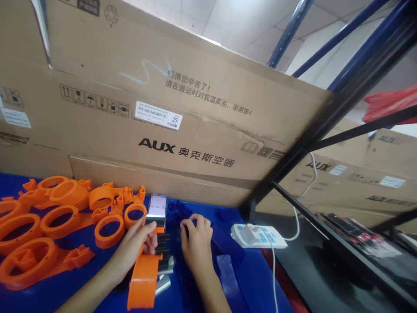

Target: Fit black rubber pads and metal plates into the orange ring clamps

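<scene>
My left hand (145, 237) is closed around an orange plastic ring-shaped part (143, 280), whose ring hangs below the fingers. Just beyond that hand is a phone (157, 207) with a timer on its screen. My right hand (197, 234) is bent down over small dark blue plastic pieces (177, 209). Its fingers are curled, and whatever lies under their tips is hidden. Between the hands, black rods (163, 243) and silvery metal pieces (163, 283) lie on the blue surface, partly covered by the orange part.
Several orange ring parts (60, 221) are spread at the left. Tall cardboard boxes (195, 130) stand behind. At right are a white power strip (259, 236) with a cable, a blue plastic bin (228, 274) and a dark rack post (293, 152).
</scene>
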The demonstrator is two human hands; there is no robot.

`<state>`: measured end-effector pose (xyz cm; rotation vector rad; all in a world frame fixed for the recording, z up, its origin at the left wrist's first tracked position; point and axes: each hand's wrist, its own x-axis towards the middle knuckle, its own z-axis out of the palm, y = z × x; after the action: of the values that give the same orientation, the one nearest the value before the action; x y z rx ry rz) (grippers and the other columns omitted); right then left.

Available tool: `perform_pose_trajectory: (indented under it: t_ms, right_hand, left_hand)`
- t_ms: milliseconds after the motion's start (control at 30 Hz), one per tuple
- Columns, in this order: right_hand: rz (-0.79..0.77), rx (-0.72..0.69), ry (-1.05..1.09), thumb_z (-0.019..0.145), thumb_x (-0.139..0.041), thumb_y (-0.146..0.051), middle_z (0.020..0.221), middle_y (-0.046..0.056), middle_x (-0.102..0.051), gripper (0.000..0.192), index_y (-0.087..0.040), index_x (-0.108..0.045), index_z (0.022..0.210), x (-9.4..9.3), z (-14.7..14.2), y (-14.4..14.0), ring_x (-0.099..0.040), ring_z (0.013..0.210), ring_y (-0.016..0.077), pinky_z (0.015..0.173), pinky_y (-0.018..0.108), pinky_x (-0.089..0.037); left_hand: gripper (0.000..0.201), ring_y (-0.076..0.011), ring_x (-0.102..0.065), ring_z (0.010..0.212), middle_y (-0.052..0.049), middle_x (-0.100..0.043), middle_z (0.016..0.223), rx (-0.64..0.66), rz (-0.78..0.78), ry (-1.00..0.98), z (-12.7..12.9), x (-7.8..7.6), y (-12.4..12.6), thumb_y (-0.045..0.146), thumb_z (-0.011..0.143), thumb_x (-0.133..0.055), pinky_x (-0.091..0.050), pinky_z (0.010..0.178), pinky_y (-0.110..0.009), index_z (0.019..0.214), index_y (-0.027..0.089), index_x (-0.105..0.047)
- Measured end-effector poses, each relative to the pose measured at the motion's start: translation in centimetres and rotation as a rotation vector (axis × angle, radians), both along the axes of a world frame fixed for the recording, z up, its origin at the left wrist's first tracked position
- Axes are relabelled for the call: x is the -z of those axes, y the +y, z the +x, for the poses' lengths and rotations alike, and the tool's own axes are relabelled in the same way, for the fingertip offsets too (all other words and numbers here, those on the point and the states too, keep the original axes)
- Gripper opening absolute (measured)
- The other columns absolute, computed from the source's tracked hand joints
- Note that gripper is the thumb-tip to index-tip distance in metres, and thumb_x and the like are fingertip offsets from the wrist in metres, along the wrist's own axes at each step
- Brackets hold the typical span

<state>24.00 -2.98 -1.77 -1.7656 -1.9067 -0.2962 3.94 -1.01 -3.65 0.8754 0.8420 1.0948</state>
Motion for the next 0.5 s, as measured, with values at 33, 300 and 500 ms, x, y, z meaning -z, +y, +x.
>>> perform_pose_trajectory:
  t_ms: [33,300,500]
  right_hand:
    - [-0.004,0.001,0.005,0.101,-0.055,-0.021,0.121,0.012,-0.058,0.019,-0.024,-0.074,0.102,-0.09,0.01,-0.01,-0.051,0.112,0.0309,0.087,0.041,-0.043]
    - [-0.145,0.023,-0.047,0.092,-0.069,-0.023,0.136,0.015,-0.054,0.024,-0.03,-0.076,0.113,-0.12,0.12,-0.26,-0.049,0.12,0.0366,0.09,0.046,-0.042]
    - [-0.178,-0.013,-0.059,0.092,-0.069,-0.022,0.134,0.014,-0.054,0.025,-0.033,-0.077,0.113,0.5,-0.3,0.03,-0.05,0.117,0.0355,0.088,0.045,-0.042]
  left_hand:
    - [0.031,-0.014,-0.061,0.05,0.001,-0.068,0.064,0.003,0.001,0.0,0.01,-0.07,-0.03,0.047,0.089,-0.071,-0.048,0.05,-0.025,0.077,0.022,-0.056]
    - [0.031,-0.0135,-0.061,0.05,0.002,-0.068,0.065,0.005,0.01,-0.015,-0.09,-0.16,-0.01,0.047,0.09,-0.071,-0.048,0.05,-0.024,0.078,0.022,-0.056]
    - [0.029,-0.0134,-0.062,0.052,0.002,-0.068,0.066,0.015,0.026,-0.003,-0.09,0.02,0.05,0.045,0.093,-0.068,-0.049,0.052,-0.024,0.08,0.022,-0.056]
